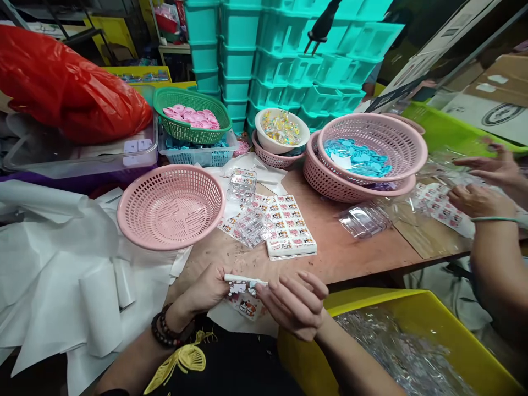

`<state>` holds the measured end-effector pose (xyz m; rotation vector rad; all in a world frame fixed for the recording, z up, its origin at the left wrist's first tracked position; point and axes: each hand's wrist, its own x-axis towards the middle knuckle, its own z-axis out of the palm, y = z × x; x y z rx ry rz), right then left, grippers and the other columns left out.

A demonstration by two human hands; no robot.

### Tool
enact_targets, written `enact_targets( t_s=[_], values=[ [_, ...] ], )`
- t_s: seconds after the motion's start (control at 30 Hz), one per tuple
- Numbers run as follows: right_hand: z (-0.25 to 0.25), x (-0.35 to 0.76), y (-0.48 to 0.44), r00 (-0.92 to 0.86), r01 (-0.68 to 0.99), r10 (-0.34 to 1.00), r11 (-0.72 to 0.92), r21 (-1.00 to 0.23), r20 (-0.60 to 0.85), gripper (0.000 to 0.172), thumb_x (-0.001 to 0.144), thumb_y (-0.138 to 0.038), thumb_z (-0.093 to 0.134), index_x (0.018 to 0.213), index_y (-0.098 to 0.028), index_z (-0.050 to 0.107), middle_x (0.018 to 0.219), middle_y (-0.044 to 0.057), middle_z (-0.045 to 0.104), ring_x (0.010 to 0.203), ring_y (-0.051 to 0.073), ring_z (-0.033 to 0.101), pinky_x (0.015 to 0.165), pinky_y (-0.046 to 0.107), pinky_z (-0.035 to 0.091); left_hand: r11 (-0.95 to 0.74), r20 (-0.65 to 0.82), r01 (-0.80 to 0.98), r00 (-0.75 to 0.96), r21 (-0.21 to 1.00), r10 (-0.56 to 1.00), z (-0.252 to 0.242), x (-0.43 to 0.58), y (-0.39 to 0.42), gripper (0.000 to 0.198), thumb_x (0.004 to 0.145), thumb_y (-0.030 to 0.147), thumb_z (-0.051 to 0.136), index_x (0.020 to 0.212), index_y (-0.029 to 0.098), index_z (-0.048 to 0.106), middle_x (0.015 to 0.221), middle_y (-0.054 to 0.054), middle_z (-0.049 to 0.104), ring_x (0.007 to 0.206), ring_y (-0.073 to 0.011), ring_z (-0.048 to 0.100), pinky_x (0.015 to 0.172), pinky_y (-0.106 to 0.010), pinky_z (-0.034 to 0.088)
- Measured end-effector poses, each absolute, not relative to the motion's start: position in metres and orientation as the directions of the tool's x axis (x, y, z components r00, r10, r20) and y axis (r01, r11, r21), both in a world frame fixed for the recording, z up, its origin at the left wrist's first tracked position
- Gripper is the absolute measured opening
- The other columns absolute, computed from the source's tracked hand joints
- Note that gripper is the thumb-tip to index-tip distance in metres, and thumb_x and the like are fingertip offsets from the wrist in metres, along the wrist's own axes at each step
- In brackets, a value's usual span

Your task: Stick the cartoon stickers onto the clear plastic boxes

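Observation:
A sticker sheet (249,309) with cartoon cats is held low in front of me, its top edge curled over to show the white backing. My left hand (205,290) pinches the left end of that curl. At the right end, the thumb and index finger of my right hand (297,303) close on the sheet, with the other fingers loosely bent. Just beyond lies a stack of sticker sheets (291,225). Clear plastic cases (254,226) rest on loose sheets beside it, and another clear case (242,186) stands farther back.
A pink basket (171,206) sits left, near crumpled white backing paper (58,275). Pink baskets (373,146) with blue pieces stand right, by more clear cases (365,220). A yellow bin (396,335) of clear plastic is below right. A co-worker's hands (482,192) work at far right.

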<state>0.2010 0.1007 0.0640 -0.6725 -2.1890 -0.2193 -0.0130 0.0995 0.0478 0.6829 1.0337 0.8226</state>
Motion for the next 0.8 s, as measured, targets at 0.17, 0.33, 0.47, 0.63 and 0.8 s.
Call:
enact_targets(
  t_s=[0.17, 0.33, 0.47, 0.63, 0.8],
  values=[
    [0.061, 0.196, 0.135, 0.036, 0.373, 0.827, 0.510, -0.775, 0.562, 0.022, 0.090, -0.016, 0.062, 0.100, -0.033, 0.069, 0.103, 0.003, 0.070, 0.098, 0.020, 0.065, 0.090, 0.041, 0.052, 0.476, -0.453, -0.076, 0.213, 0.876, 0.866, 0.044, -0.011, 0.111, 0.025, 0.074, 0.039, 0.082, 0.085, 0.017, 0.081, 0.076, -0.007, 0.075, 0.072, -0.0213, 0.068, 0.067, -0.030, 0.055],
    [0.041, 0.201, 0.184, 0.089, 0.066, 0.996, 0.000, -0.998, 0.006, 0.022, 0.083, -0.044, 0.071, 0.089, -0.024, 0.064, 0.127, 0.009, 0.065, 0.132, 0.027, 0.051, 0.113, 0.050, 0.036, 0.280, -0.285, 0.082, 0.060, 0.956, 0.957, 0.024, 0.001, 0.123, 0.026, 0.078, 0.040, 0.078, 0.092, 0.018, 0.081, 0.160, -0.009, 0.038, 0.145, -0.0322, 0.040, 0.119, -0.038, 0.034],
    [0.026, 0.195, 0.181, -0.029, -0.171, 0.957, -0.291, -0.941, -0.290, 0.038, 0.075, -0.051, 0.076, 0.101, -0.028, 0.061, 0.135, 0.006, 0.061, 0.131, 0.026, 0.052, 0.110, 0.046, 0.039, 0.335, -0.342, 0.071, 0.227, 0.939, 0.912, 0.026, 0.004, 0.121, 0.037, 0.085, 0.042, 0.071, 0.111, 0.016, 0.075, 0.168, -0.006, 0.006, 0.152, -0.0317, 0.025, 0.123, -0.042, 0.029],
    [0.025, 0.187, 0.151, -0.113, -0.195, 0.922, -0.387, -0.901, -0.371, 0.034, 0.078, -0.051, 0.075, 0.099, -0.029, 0.062, 0.134, 0.004, 0.062, 0.122, 0.024, 0.057, 0.102, 0.042, 0.046, 0.321, -0.380, 0.265, 0.214, 0.909, 0.900, 0.040, -0.016, 0.102, 0.028, 0.087, 0.044, 0.067, 0.096, 0.020, 0.079, 0.166, -0.001, 0.007, 0.149, -0.0339, 0.029, 0.114, -0.044, 0.044],
    [0.039, 0.197, 0.164, -0.001, 0.045, 0.964, -0.265, -0.963, -0.266, 0.032, 0.075, -0.050, 0.078, 0.084, -0.023, 0.062, 0.117, 0.007, 0.067, 0.110, 0.023, 0.061, 0.084, 0.033, 0.049, 0.122, -0.239, 0.460, 0.204, 0.879, 0.949, 0.032, -0.025, 0.091, 0.017, 0.088, 0.034, 0.068, 0.089, 0.023, 0.080, 0.165, 0.001, 0.009, 0.145, -0.0343, 0.038, 0.117, -0.051, 0.039]
  ],
)
